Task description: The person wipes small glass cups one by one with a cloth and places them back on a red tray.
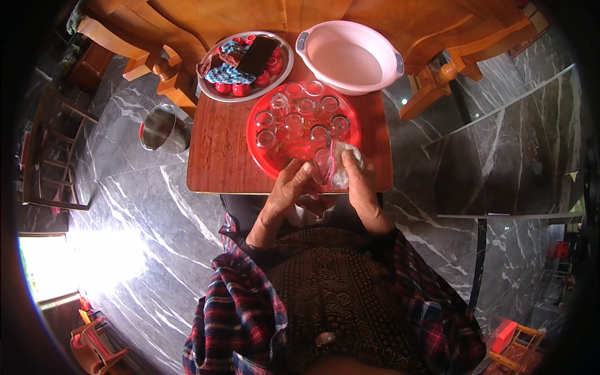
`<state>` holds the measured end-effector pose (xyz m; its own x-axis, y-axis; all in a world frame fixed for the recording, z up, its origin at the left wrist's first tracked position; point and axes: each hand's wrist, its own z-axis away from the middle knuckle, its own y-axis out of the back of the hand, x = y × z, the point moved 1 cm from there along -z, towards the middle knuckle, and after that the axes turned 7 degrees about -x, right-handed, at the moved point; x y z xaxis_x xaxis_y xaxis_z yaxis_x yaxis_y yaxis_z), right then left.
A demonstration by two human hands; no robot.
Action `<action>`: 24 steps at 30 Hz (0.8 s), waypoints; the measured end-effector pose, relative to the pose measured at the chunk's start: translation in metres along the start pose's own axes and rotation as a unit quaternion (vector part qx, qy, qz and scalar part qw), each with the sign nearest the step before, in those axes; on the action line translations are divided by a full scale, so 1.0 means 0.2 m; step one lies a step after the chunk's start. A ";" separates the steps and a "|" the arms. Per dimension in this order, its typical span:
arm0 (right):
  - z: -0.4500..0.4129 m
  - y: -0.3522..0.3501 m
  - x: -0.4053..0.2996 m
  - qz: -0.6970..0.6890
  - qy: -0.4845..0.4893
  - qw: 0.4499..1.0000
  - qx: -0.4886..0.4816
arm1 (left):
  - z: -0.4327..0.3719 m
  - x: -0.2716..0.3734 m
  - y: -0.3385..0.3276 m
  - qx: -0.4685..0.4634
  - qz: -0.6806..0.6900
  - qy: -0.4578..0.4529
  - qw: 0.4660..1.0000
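Between my hands, over the near edge of a round red plastic tray [300, 152], is a small clear glass [322, 164]. My left hand [294, 185] grips it from the left side. A white cloth with a pink edge [344, 176] is held in my right hand [360, 187], pressed against the glass's right side. Several clear glasses stand on the tray, among them a short glass [294, 122] near its middle and a taller faceted glass [280, 104] at its upper left. The fingers under the cloth are hidden.
The wet wooden table [220, 150] also bears a metal tray [206, 93] with red cups, a blue-and-white cloth [225, 74] and a black phone [258, 55]. A pink basin [349, 56] holding cloudy water stands at the back right. On the floor at left is a metal bucket [164, 131].
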<state>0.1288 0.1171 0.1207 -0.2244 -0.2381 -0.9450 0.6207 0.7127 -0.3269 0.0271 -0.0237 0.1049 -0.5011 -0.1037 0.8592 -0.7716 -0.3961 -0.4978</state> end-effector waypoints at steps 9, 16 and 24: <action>0.03 0.04 0.05 0.008 -0.020 0.993 -0.112 | -0.01 -0.08 0.03 0.078 0.086 -0.063 0.991; 0.05 0.02 0.03 0.090 -0.021 0.979 -0.180 | 0.02 0.05 -0.01 0.088 -0.051 -0.119 0.988; 0.02 0.03 0.02 -0.015 -0.098 0.984 -0.146 | 0.04 0.07 -0.05 0.080 -0.299 -0.165 0.937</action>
<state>0.1345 0.1167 0.1149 -0.0722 -0.3645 -0.9284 0.3679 0.8554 -0.3645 0.0311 -0.0290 0.1220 0.1701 -0.0862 0.9817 -0.7935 -0.6026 0.0846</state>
